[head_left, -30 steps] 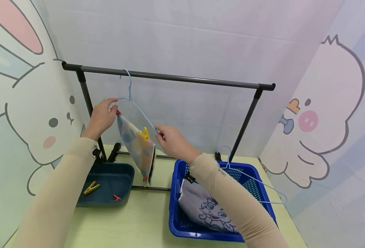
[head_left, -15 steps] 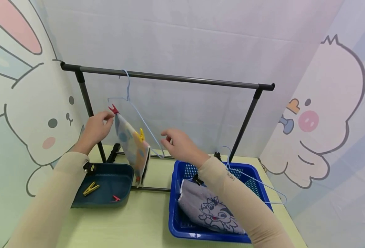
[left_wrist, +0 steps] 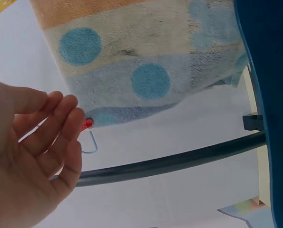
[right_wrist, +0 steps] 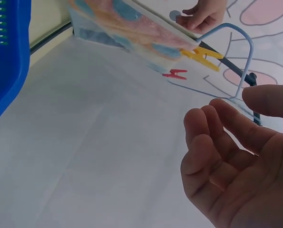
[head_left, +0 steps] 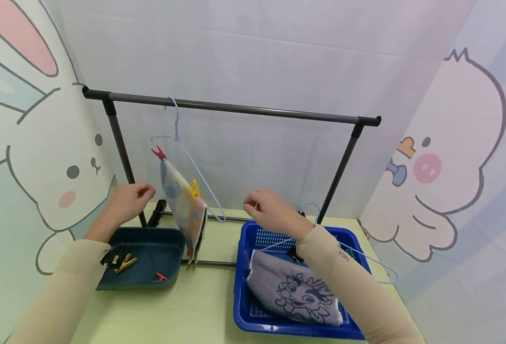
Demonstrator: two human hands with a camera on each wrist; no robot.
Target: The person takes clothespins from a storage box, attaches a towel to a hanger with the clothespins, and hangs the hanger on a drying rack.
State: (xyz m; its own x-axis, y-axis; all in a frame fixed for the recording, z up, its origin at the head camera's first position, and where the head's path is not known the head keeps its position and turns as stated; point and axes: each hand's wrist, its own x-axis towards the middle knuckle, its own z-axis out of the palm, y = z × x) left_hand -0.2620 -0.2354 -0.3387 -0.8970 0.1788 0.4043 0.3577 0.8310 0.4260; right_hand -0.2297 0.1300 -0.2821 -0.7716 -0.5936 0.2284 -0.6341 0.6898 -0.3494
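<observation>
A light blue hanger (head_left: 199,173) hangs by its hook from the dark rack bar. From it hangs a patterned towel (head_left: 179,196) with blue dots, clipped by a red clothespin (head_left: 158,152) and a yellow clothespin (head_left: 192,189). My left hand (head_left: 129,204), fingers loosely curled and holding nothing, is just left of the towel. In the left wrist view its fingertips overlap the towel's corner near the red clothespin. Right of the hanger, my right hand (head_left: 274,212) is raised over the blue basket, also loosely curled, with nothing in it.
The rack (head_left: 253,109) spans the table (head_left: 184,310). A dark teal tray (head_left: 158,243) holds a yellow clothespin (head_left: 125,263) and a red one (head_left: 160,276). In the blue basket (head_left: 257,325) lies a grey towel (head_left: 293,289) with a cartoon print, beside another blue hanger (head_left: 379,263).
Both hands have let go of the hanger and drawn apart. The left has moved down, the right back toward the basket. The hanger and towel have swung slightly left.
</observation>
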